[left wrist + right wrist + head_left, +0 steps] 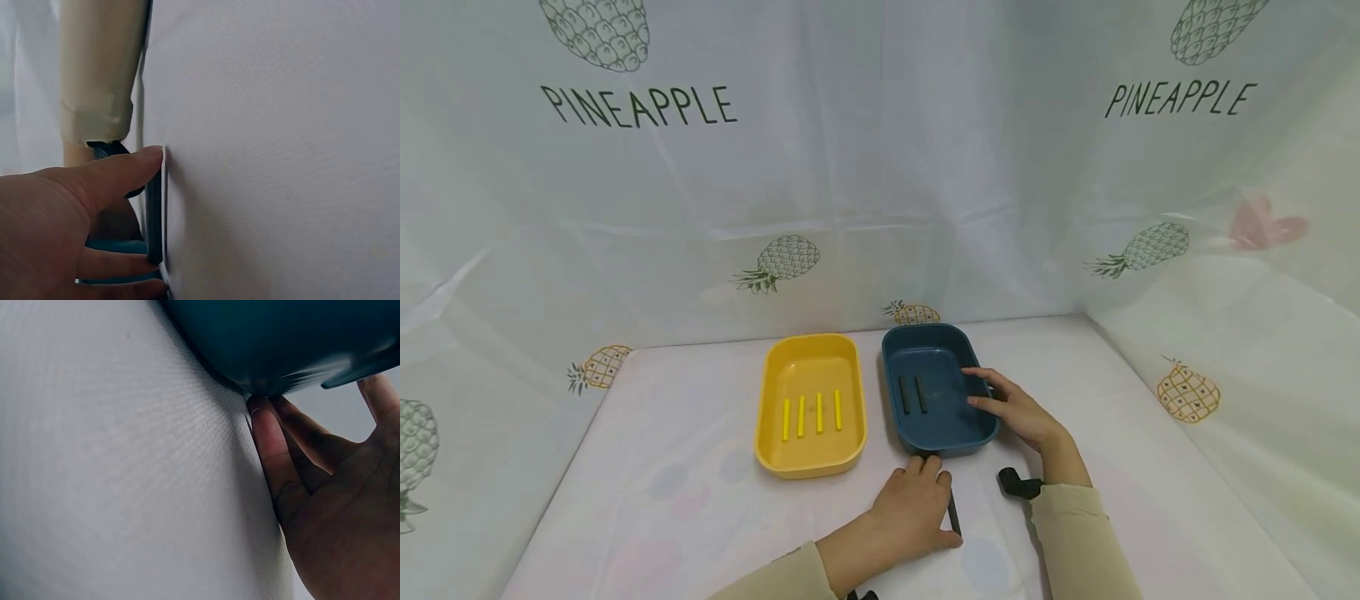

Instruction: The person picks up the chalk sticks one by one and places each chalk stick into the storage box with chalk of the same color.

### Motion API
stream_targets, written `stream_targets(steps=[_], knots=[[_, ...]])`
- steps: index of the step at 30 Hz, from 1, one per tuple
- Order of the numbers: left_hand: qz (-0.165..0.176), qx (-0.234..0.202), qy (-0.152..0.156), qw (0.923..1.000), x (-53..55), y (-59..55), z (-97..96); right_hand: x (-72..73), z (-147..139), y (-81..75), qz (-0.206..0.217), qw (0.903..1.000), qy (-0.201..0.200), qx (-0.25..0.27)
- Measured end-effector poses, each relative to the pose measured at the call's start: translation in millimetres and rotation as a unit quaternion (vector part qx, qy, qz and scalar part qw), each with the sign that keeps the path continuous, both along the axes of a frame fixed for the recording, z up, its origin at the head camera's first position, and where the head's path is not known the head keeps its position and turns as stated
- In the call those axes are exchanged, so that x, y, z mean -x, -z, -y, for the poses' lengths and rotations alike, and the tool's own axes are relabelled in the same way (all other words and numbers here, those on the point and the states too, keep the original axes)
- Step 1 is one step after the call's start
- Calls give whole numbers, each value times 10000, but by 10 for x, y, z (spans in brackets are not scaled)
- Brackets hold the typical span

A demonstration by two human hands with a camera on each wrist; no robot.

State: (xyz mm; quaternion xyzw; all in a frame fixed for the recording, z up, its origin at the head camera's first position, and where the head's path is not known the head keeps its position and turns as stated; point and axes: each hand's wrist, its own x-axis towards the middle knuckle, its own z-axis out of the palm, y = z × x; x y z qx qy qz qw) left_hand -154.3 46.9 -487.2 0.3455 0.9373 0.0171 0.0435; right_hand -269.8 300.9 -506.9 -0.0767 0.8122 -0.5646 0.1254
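My left hand [910, 508] is low over the table, just in front of the blue tray [951, 392]. Its thumb and fingers pinch a thin dark stick [154, 219] by its two ends, the stick lying along the cloth. At the tray's right side my right hand [1022, 412] grips the wall. Some of its fingers [270, 434] press low on the outside, while others reach over the rim. Two dark sticks [912, 395] lie side by side in the left half of the blue tray.
Left of the blue tray stands a yellow tray [808, 460] holding several yellow sticks [819, 412] in a row. A pale cloth [700, 450] covers the table. Pineapple-printed sheeting [880, 183] hangs behind and at both sides. Black wrist-worn devices [1018, 483] sit by the cuffs.
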Motion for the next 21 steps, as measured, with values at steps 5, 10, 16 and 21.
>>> stream_targets(steps=[5,10,16,21], knots=[[81,-33,9,10000,7,-10,7,-10,4,2,12,10000,2,7],[154,-110,72,9998,12,-54,17,-9,4,5,7,10000,16,-9],[195,-271,205,9992,30,-122,36,-2,-11,17,5,10000,16,-18],[250,-381,259,9986,41,-183,53,-5,-9,16,23,10000,10,-33]])
